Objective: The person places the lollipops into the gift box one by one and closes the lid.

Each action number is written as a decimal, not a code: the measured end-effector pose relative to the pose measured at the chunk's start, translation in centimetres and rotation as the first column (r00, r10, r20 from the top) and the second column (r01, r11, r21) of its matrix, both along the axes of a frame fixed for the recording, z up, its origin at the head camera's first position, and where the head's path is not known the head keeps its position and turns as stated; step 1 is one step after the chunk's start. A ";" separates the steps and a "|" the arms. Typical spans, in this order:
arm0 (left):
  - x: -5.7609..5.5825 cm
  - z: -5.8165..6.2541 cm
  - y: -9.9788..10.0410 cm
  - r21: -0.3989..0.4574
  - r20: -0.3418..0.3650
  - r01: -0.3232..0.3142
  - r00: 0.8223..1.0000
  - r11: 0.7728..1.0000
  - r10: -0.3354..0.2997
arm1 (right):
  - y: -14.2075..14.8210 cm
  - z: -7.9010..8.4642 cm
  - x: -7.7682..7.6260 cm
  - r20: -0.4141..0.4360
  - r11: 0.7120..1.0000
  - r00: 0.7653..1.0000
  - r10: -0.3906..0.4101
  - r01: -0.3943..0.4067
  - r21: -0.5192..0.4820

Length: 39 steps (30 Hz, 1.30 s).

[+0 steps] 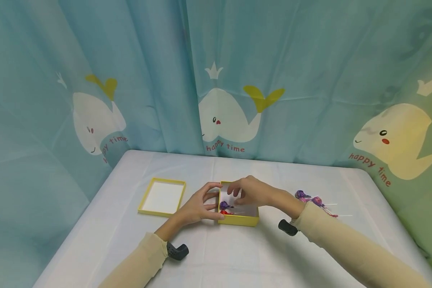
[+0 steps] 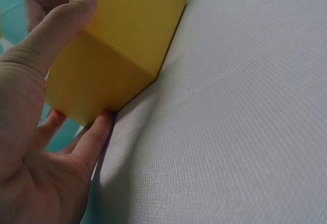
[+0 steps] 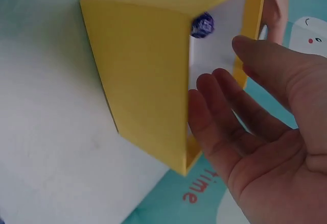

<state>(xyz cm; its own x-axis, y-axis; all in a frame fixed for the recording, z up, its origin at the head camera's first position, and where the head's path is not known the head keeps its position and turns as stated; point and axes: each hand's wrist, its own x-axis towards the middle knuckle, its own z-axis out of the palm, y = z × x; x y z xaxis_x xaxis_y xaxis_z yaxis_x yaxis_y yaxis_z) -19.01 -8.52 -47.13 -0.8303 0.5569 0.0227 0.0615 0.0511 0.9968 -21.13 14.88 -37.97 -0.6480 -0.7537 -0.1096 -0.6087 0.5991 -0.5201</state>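
Observation:
A yellow box (image 1: 239, 221) with a white inside stands on the table, its top uncovered. My left hand (image 1: 196, 205) holds the box by its left end, thumb at the near corner and forefinger at the far one; the left wrist view shows this hand (image 2: 56, 147) against the yellow walls. A purple-wrapped lollipop (image 1: 224, 205) and a red-wrapped one (image 1: 223, 213) lie inside at the left. Over the box's opening hovers my right hand (image 1: 251, 191), with fingers loosely bent and nothing between them. In the right wrist view, a gap separates its thumb from the fingers (image 3: 204, 117).
Left of the box lies a yellow-rimmed white lid (image 1: 163, 197), inside facing up. Several wrapped lollipops (image 1: 317, 201) with white sticks lie to the right, partly behind my right forearm. A blue whale-print curtain (image 1: 158, 100) hangs behind the white-covered table (image 1: 216, 256).

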 end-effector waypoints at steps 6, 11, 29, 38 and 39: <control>0.0 0.0 0.0 0.006 0.010 -0.006 1.000 1.000 0.005 | 1.2 1.0 0.2 -0.024 1.000 0.999 0.022 -0.023 -0.007; 0.0 0.0 0.0 0.003 0.013 -0.007 1.000 1.000 0.007 | 2.1 1.4 0.4 -0.044 1.000 0.999 0.013 -0.014 -0.023; 0.1 0.0 0.1 -0.003 0.016 -0.009 1.000 1.000 0.009 | 7.0 0.8 3.5 -0.222 0.987 0.968 -0.113 0.084 -0.140; -0.1 -0.1 0.0 0.011 0.009 -0.003 1.000 1.000 0.003 | 11.0 1.0 5.9 -0.282 0.960 0.926 -0.249 0.199 -0.196; -0.1 -0.1 0.0 0.010 0.009 -0.004 1.000 1.000 0.004 | 11.4 0.9 6.1 -0.287 0.958 0.923 -0.255 0.201 -0.206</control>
<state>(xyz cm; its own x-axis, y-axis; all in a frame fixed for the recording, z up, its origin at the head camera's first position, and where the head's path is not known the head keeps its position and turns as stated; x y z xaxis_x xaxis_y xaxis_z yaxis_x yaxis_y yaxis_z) -19.08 -8.50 -47.22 -0.8327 0.5534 0.0209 0.0523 0.0410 0.9978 -14.99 26.27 -37.10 -0.7856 -0.5709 0.2387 -0.6120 0.6600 -0.4357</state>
